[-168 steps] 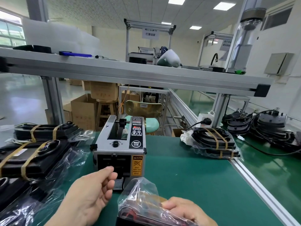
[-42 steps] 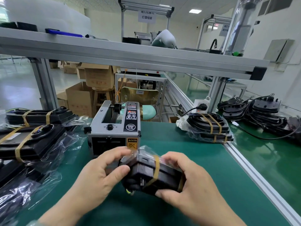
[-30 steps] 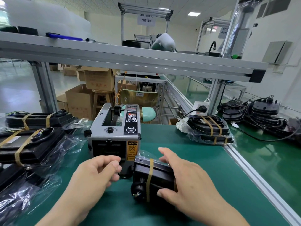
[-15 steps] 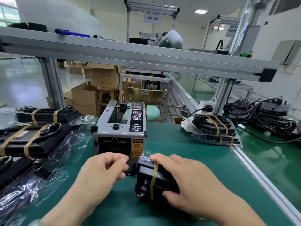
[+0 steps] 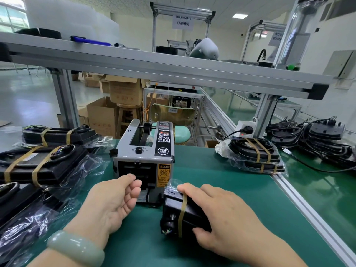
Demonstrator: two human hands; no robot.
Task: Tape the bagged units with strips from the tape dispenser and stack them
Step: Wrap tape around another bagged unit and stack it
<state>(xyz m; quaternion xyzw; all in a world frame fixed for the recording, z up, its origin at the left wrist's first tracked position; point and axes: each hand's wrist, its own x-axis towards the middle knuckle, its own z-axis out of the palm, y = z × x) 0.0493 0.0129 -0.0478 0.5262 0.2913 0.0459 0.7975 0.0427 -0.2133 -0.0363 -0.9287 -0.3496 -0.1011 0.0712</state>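
A person's right hand (image 5: 221, 214) is gripping a bagged unit (image 5: 173, 209) that is lying on the green counter (image 5: 221, 178), toward its near edge and just in front of the tape dispenser (image 5: 146, 155). The fingers are reaching over the top of the black unit and the thumb is curling round its near side. One brown tape strip (image 5: 182, 212) is already running over the unit's left end, where the clear bag is bunching up at the far corner.

The left hand (image 5: 115, 201), wearing a pale green bangle (image 5: 75, 247) at the wrist, is hovering at the dispenser's front outlet with its fingers loosely curled and its thumb tip at the slot. Whether it is pinching a strip cannot be told.

Taped bagged units (image 5: 38, 164) are lying along the counter's left edge. A stack of two more (image 5: 254, 155) is sitting by the right edge. Beyond that edge, unbagged black units with cables (image 5: 323, 139) are piling up on a neighbouring green surface.
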